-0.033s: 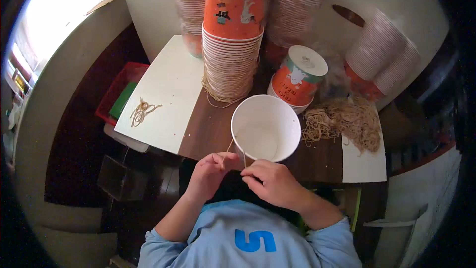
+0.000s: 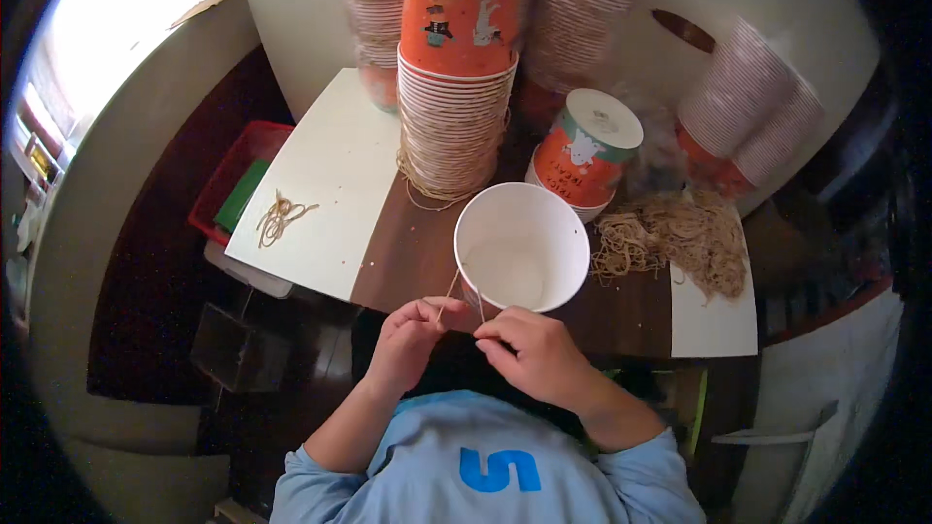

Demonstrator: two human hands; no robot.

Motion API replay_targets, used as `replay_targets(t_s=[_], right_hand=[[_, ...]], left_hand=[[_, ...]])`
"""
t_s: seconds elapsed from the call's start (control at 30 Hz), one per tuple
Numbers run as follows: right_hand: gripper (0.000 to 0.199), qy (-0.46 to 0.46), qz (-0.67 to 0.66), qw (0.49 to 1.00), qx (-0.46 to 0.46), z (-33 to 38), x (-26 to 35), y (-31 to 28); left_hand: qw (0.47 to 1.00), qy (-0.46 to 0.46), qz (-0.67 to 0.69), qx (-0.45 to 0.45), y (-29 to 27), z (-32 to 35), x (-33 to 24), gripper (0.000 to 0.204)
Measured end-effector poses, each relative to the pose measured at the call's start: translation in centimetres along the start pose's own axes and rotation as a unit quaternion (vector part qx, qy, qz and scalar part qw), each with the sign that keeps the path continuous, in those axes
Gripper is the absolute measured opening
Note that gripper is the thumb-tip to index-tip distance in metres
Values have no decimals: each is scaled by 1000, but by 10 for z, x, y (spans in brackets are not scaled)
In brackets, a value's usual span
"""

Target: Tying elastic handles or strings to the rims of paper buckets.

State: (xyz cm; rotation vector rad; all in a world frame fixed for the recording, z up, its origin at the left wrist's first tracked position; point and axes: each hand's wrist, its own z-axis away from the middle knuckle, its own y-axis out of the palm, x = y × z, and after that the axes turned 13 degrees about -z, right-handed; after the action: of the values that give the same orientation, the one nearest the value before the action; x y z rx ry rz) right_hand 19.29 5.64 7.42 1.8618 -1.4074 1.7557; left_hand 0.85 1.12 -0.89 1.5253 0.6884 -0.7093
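Note:
A white paper bucket [image 2: 524,233] stands mouth up near the table's front edge, its inside bare. Thin tan cord [image 2: 453,283] rises from my hands to the bucket's near left rim. My left hand [image 2: 408,335] pinches one length of it between thumb and fingers. Just to the right, my right hand [image 2: 532,349] pinches the other length [image 2: 481,306], close to the bucket's near side. Whether the two lengths are one cord cannot be seen. Behind the bucket rises a tall stack of upturned orange-and-green paper buckets [image 2: 461,19], with tan cords hanging around their rims.
A shorter upturned bucket stack [image 2: 587,155] stands behind right. Right of it lies a tangled heap of tan cord [image 2: 680,238]. A few loose cords [image 2: 282,218] rest on the white left tabletop [image 2: 320,165]. Plastic-wrapped bucket stacks [image 2: 738,87] line the back. A red crate [image 2: 218,180] sits left.

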Motion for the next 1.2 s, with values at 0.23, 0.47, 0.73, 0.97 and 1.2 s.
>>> replay_targets(t_s=[0.23, 0.47, 0.73, 0.97, 1.2], right_hand=[[8, 32, -118, 985, -122, -7, 9, -25], [9, -104, -62, 980, -159, -41, 19, -54], [9, -130, -160, 976, -75, -54, 67, -64], [7, -138, -274, 933, -187, -17, 70, -88], [14, -79, -142, 984, -75, 0, 57, -61]], left_hand=[[963, 34, -249, -94, -15, 3, -6, 7], [800, 203, -548, -135, 17, -9, -45, 19], [730, 291, -612, 89, 78, -42, -94, 18], [902, 123, -387, 147, 70, -20, -77, 11], [893, 71, -397, 200, 96, -13, -70, 16]])
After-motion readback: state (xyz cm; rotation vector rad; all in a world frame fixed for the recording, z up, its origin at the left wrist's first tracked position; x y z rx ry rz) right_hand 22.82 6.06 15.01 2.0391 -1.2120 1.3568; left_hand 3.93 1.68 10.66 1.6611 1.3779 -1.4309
